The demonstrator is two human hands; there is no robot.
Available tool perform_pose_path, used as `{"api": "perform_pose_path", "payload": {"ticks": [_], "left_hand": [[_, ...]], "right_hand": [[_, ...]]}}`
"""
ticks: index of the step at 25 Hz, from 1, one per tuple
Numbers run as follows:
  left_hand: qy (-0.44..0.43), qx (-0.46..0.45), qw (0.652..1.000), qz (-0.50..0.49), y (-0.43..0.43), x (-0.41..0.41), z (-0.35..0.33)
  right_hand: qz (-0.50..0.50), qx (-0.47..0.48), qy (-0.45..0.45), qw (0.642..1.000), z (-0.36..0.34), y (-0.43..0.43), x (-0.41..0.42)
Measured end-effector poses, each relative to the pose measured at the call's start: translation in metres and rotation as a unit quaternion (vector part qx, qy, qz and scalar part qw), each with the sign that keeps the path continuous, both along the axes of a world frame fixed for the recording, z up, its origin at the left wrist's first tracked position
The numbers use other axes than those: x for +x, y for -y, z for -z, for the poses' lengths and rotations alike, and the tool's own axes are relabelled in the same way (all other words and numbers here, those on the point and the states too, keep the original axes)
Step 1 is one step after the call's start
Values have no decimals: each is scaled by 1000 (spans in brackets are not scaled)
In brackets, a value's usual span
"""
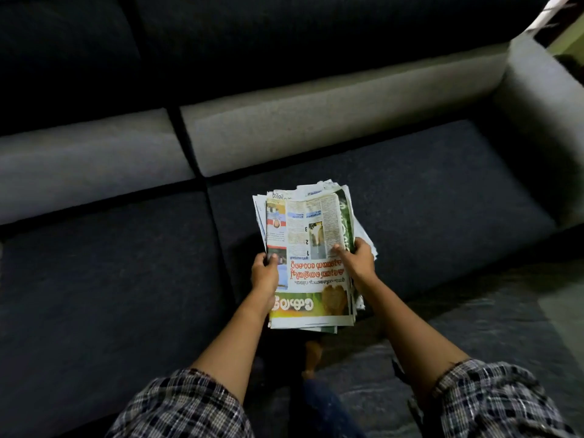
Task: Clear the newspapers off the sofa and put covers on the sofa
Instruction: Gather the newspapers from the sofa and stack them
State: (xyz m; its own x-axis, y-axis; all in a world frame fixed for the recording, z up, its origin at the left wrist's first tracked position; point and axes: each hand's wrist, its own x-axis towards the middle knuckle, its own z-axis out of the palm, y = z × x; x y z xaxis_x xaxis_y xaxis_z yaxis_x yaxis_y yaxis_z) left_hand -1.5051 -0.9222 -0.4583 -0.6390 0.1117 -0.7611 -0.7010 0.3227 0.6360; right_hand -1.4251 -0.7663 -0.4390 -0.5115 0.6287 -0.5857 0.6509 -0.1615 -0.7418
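A stack of folded newspapers (311, 248) with colour print hangs above the front of the right seat cushion of a dark blue sofa (426, 191). My left hand (264, 273) grips the stack's left edge, thumb on top. On the right edge, my right hand (358, 259) holds the stack with its thumb pressed on the top page and its fingers underneath. No sofa cover is in view.
The sofa has grey lower back cushions (316, 128) and a grey armrest (543, 121) at the right. The left seat cushion (110, 263) lies bare. A dark floor (474, 327) shows at the lower right, with my bare foot (313, 355) below the stack.
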Motion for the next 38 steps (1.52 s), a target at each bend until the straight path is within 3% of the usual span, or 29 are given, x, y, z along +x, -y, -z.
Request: {"api": "perform_pose_path", "payload": {"ticks": [5,11,14,16,19,25,32,38], "left_hand": [[48,21,998,-43,-78,3,11],[89,55,994,-17,-112,-13,6],[135,104,985,-35,-121,-16,-5],[144,134,979,-43,-121,-16,-6],[132,157,975,-89,-105,-15,-14],[58,187,959,-203,-5,-4,-42],[-82,157,924,-338,196,81,-104],[-167,101,832,-520,417,235,-152]], "right_hand": [[-97,37,33,994,15,-82,-12],[-172,65,83,979,24,-125,-41],[-99,-115,55,987,23,-121,-51],[-71,-225,34,971,19,-109,-57],[-82,-243,33,966,12,-85,-63],[-130,-237,0,963,-15,-3,-76],[-286,-241,-55,926,-89,211,-46],[-454,-287,-35,843,-133,450,62]]}}
